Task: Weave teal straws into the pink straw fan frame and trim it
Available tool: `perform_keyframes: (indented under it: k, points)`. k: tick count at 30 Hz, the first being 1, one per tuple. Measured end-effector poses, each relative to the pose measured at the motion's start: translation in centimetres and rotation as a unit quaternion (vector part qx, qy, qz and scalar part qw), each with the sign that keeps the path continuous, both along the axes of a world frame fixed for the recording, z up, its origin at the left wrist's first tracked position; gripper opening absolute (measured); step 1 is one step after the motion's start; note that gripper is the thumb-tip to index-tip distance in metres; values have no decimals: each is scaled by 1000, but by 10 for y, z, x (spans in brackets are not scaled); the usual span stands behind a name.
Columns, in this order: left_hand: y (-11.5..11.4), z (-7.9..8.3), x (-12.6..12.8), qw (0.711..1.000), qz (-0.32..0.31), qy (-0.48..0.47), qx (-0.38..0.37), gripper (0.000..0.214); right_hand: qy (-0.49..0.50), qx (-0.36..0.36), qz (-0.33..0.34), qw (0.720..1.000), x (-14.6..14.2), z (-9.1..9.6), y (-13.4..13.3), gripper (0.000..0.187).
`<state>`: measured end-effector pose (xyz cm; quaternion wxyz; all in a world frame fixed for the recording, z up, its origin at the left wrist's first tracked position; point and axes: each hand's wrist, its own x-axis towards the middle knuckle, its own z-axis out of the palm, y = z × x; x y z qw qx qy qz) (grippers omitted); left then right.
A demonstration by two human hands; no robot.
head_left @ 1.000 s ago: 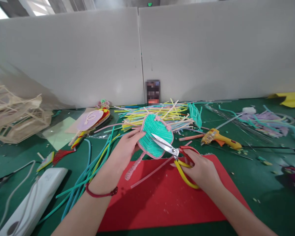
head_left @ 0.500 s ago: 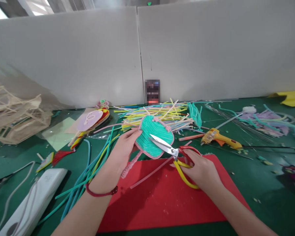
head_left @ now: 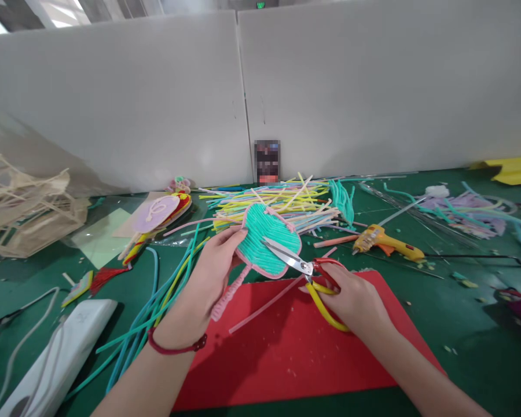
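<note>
My left hand (head_left: 223, 255) pinches the left edge of a small fan (head_left: 271, 240) covered in turquoise pipe cleaners, with a pink border and a pink wrapped handle (head_left: 230, 294) that slants down to the left. In my right hand (head_left: 351, 292) are scissors (head_left: 301, 266) with red and yellow grips; their blades look closed and lie across the fan's face. Whether the tips touch it I cannot tell. Below both hands is a red sheet (head_left: 295, 353), with a loose pink strip (head_left: 264, 307) over it.
Many pipe cleaners (head_left: 282, 200) lie in a heap behind the fan. At the right rests a yellow hot glue gun (head_left: 386, 243). To the left are long blue-green pipe cleaners (head_left: 132, 330), a white power strip (head_left: 65, 353), a lilac fan (head_left: 156, 213) and a wooden stick model (head_left: 30, 202).
The fan has turned slightly and shifted a little left in my left hand. The scissors stay over its face, and the whole view has moved slightly.
</note>
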<state>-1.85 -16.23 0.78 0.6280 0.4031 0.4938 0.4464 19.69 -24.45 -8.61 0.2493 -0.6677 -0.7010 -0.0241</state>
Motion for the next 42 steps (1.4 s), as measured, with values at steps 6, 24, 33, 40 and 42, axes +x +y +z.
perform_keyframes:
  k: [6, 24, 33, 40, 42]
  points:
    - [-2, 4, 0, 1000, 1, 10, 6, 21, 9, -2, 0, 1000, -1, 1, 0, 26]
    - [0, 0, -1, 1000, 10, 6, 1, 24, 2, -23, -18, 1000, -8, 2, -1, 29]
    - [0, 0, -2, 1000, 19, 12, 7, 20, -4, -39, -19, 999, -9, 4, -1, 28]
    - [-3, 4, 1, 1000, 15, 1, 8, 14, -4, -40, -17, 999, -10, 3, -1, 26]
    - [-4, 4, 1, 1000, 15, -7, 11, 14, -2, -40, -19, 999, -11, 3, -1, 25]
